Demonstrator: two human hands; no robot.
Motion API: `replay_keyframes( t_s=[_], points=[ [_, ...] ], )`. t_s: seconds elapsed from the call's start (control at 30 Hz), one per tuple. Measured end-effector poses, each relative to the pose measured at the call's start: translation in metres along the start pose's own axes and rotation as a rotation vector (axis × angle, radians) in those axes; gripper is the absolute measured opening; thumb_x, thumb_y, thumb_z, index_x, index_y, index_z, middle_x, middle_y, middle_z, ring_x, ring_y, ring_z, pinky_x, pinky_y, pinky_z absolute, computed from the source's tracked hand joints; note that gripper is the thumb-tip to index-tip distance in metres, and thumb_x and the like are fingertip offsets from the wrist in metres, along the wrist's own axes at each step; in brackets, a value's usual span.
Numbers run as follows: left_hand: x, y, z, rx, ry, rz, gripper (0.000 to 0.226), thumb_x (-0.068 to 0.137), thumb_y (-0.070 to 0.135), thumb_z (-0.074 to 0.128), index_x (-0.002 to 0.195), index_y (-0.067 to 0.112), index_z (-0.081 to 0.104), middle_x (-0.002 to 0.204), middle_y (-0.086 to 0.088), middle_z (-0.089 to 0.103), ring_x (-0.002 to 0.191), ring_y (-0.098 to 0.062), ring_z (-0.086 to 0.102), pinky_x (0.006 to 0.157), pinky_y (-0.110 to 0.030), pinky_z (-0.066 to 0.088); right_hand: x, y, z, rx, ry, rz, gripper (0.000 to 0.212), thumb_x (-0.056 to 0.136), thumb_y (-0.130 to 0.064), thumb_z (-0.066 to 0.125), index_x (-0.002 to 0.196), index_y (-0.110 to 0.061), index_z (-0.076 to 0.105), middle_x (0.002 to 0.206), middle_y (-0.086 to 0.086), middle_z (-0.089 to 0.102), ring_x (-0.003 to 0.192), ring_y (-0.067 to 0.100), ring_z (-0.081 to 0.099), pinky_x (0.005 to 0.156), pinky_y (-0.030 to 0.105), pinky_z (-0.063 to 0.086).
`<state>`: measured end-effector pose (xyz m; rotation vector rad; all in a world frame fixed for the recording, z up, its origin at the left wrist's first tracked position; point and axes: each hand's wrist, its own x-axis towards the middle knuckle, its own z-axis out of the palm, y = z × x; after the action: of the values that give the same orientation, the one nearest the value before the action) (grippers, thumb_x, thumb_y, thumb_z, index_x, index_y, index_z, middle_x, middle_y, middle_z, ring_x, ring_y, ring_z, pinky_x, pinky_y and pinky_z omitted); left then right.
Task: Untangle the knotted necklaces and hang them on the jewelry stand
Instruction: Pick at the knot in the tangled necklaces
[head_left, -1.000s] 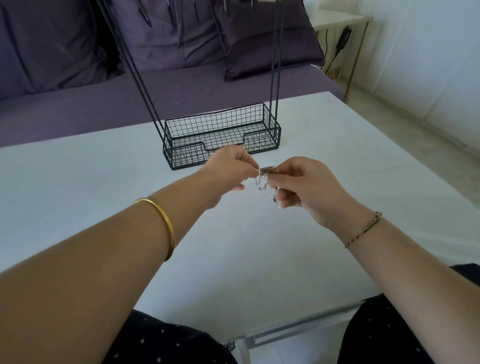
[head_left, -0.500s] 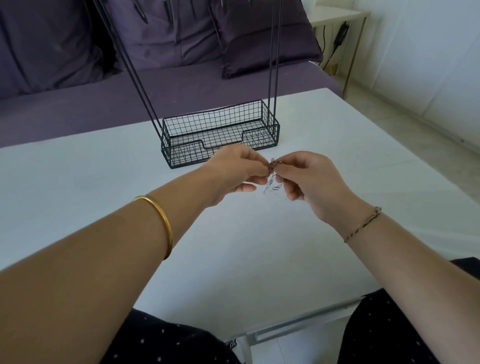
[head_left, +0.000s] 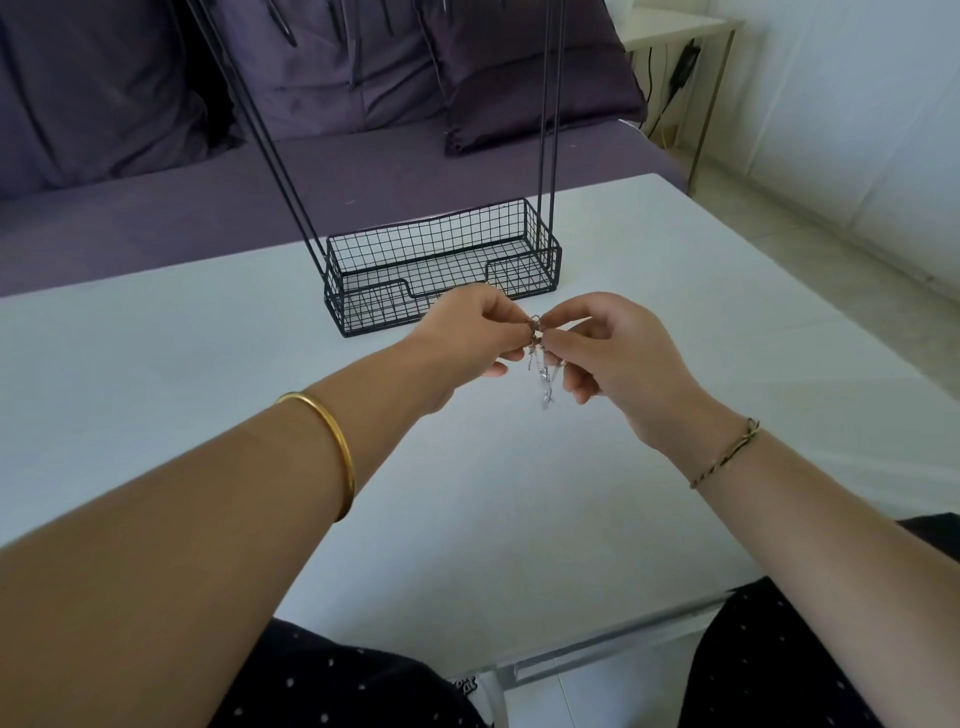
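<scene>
Hands meet above the table (head_left: 208, 332): left hand (head_left: 470, 338) and right hand (head_left: 608, 345) both pinch the tangled necklaces (head_left: 540, 358), just before the stand (head_left: 441, 265).

Soft, even daylight, faint shadows on the white table (head_left: 208, 364), wide-angle bending at edges.

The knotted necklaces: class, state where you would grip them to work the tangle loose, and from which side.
Pinch the knotted necklaces at the tight clump on top, from either side, as the left hand and right hand do. The loose ends dangle below it, so gripping there probably gives no purchase.
</scene>
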<state>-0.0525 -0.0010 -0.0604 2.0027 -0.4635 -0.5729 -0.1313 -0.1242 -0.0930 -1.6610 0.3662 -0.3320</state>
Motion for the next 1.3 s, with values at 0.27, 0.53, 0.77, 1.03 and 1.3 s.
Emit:
replay_keyframes(
  t_s=[0.27,0.53,0.77,1.03,1.3],
  points=[
    [0.001,0.001,-0.001,0.007,0.018,0.045,0.014,0.085,0.005,0.068,0.082,0.016,0.060,0.083,-0.001,0.063,0.075,-0.009,0.060,0.065,-0.020,0.050,-0.001,-0.001,0.000,-0.009,-0.028,0.007,0.007,0.089,-0.008,0.061,0.083,-0.012,0.063,0.070,0.002,0.060,0.043,0.010,0.051,0.041,0.021,0.040],
    [0.000,0.001,-0.003,0.018,-0.007,0.053,0.012,0.086,0.005,0.068,0.086,0.016,0.064,0.081,0.001,0.061,0.075,-0.009,0.058,0.068,-0.020,0.052,-0.001,-0.003,-0.003,-0.034,-0.003,-0.002,0.009,0.087,-0.007,0.063,0.079,-0.011,0.063,0.072,-0.001,0.060,0.047,0.009,0.053,0.044,0.021,0.040],
    [0.001,0.001,-0.005,0.004,-0.095,0.023,0.017,0.087,0.002,0.065,0.096,0.017,0.062,0.085,-0.002,0.060,0.079,-0.012,0.060,0.074,-0.025,0.055,0.001,-0.007,-0.003,0.023,0.017,0.057,0.016,0.086,-0.005,0.058,0.073,-0.014,0.059,0.070,-0.002,0.063,0.052,0.010,0.055,0.046,0.021,0.041],
    [0.000,0.001,-0.003,0.210,-0.115,0.064,0.014,0.091,0.005,0.058,0.088,0.018,0.062,0.087,-0.002,0.067,0.081,-0.014,0.065,0.088,-0.037,0.056,0.001,-0.008,-0.001,0.077,0.016,0.135,0.017,0.085,-0.003,0.050,0.072,-0.013,0.055,0.076,0.004,0.065,0.056,0.010,0.058,0.051,0.023,0.042],
    [-0.002,0.000,-0.005,0.145,-0.107,0.070,0.020,0.087,0.000,0.061,0.088,0.019,0.064,0.093,0.000,0.065,0.085,-0.014,0.064,0.078,-0.023,0.056,-0.001,-0.012,-0.004,0.187,0.025,0.171,0.015,0.086,-0.004,0.052,0.074,-0.013,0.056,0.072,0.008,0.064,0.051,0.014,0.057,0.047,0.021,0.042]
  ],
)
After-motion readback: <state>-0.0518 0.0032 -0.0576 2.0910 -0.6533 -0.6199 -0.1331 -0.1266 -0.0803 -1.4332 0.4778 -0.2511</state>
